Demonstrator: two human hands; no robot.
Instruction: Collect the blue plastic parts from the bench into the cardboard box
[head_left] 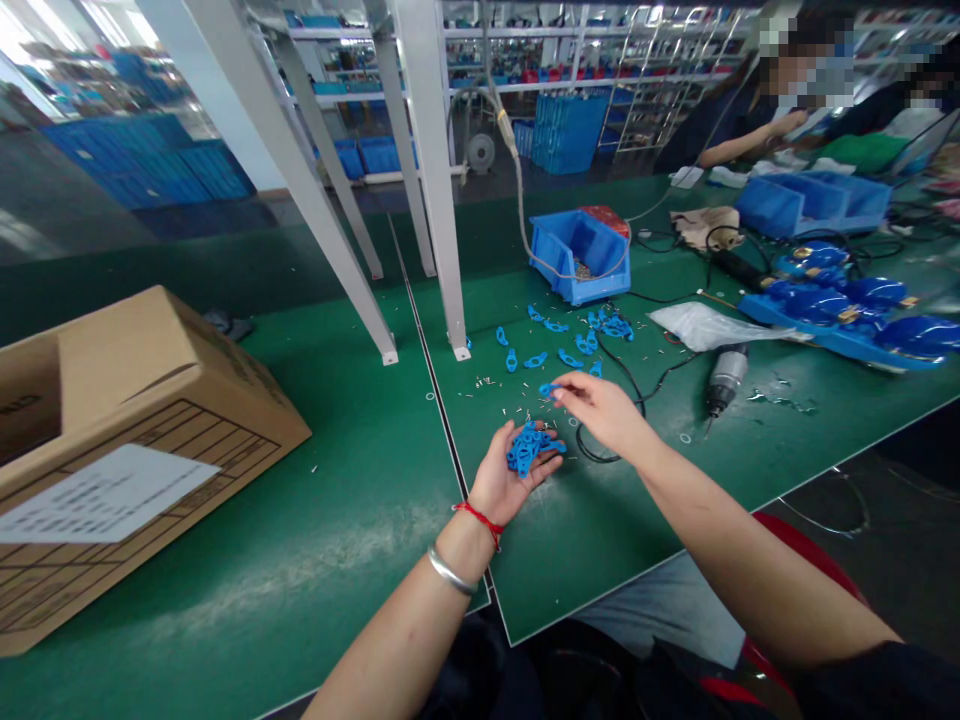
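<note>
Blue plastic clips (529, 447) lie bunched in the left hand (510, 475), which is cupped palm-up low over the green desk (315, 560), fingers curled loosely round the pile. The wrist carries a red string (480, 517) and a silver bangle (450, 572). At about 1 o'clock from that hand, the right hand (600, 408) hovers just above the desk with its thumb and forefinger pinched on a single blue clip (549, 389); the other fingers are folded in.

More loose clips (570, 345) are scattered on the desk at 12 o'clock from the right hand, spreading toward a blue bin (581, 255) that sits further back in the same direction. Tiny pale bits, perhaps screws, dot the surface around the hands, though they are too small to tell for sure. A black cable (637, 385) loops past the right hand, and an electric screwdriver (724, 378) lies at 3 o'clock from it, near a clear plastic bag (705, 325). Larger blue moulded parts (855, 305) rest at 2 o'clock, well apart from the hands.

A cardboard box (127, 440) with a white sheet on its side sits at 9 o'clock from the left hand. White frame legs (439, 200) stand on the desk at 11 o'clock. Another person (757, 125) works at the far end, at 1 o'clock.
</note>
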